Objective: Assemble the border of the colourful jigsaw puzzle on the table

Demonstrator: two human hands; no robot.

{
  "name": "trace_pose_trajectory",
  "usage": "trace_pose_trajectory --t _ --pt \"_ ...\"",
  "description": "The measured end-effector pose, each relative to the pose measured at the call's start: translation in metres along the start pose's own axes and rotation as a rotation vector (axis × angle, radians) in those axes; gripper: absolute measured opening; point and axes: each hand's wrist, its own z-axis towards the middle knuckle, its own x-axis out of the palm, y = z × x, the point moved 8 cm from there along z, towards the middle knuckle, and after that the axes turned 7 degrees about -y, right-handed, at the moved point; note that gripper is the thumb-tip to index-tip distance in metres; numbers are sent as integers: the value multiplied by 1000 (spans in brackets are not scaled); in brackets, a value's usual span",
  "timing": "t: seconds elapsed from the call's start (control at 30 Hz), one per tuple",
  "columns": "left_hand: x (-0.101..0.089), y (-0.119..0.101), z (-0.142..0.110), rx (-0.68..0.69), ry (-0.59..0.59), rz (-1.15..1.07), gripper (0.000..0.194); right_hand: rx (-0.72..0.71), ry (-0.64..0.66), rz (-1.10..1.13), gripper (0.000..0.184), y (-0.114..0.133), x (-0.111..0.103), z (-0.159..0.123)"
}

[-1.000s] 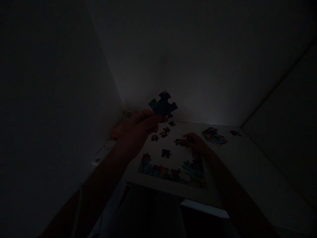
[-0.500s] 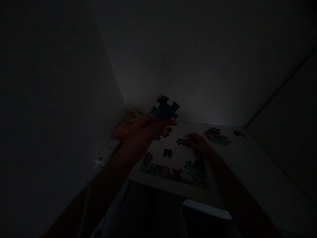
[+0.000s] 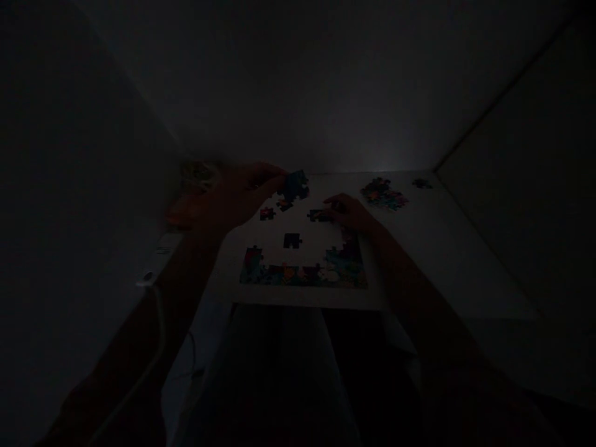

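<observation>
The scene is very dark. My left hand [image 3: 242, 192] pinches a dark blue puzzle piece [image 3: 296, 184] low over the far part of the white table [image 3: 433, 248]. My right hand [image 3: 350, 212] rests on the table with its fingertips curled on a small puzzle piece [image 3: 318, 215]. A partly joined puzzle [image 3: 302, 272] forms a coloured strip along the near edge, rising at both ends. A single dark piece [image 3: 292, 240] lies in the open middle. More loose pieces [image 3: 274, 210] lie below my left hand.
A heap of loose pieces [image 3: 384, 193] sits at the far right of the table, with one stray piece [image 3: 421, 183] beyond it. An orange box [image 3: 184, 211] and a pale object [image 3: 153, 270] lie along the left wall. Walls enclose the table on three sides.
My left hand has lowered the blue piece from mid-air down toward the table's far side. The camera has tilted, shifting the table upward in view. My right hand has stayed on its piece.
</observation>
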Motion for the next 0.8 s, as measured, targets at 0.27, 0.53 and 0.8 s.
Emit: trace_pose_trajectory --t 0.27,0.53,0.8 --pt "103 126 38 1 266 353 28 -18 11 -20 61 -1 1 1" --pt "124 150 29 6 301 362 33 -164 53 -226 50 28 2 -7" --pt "119 138 22 22 183 510 37 -361 264 -266 46 64 29 -22"
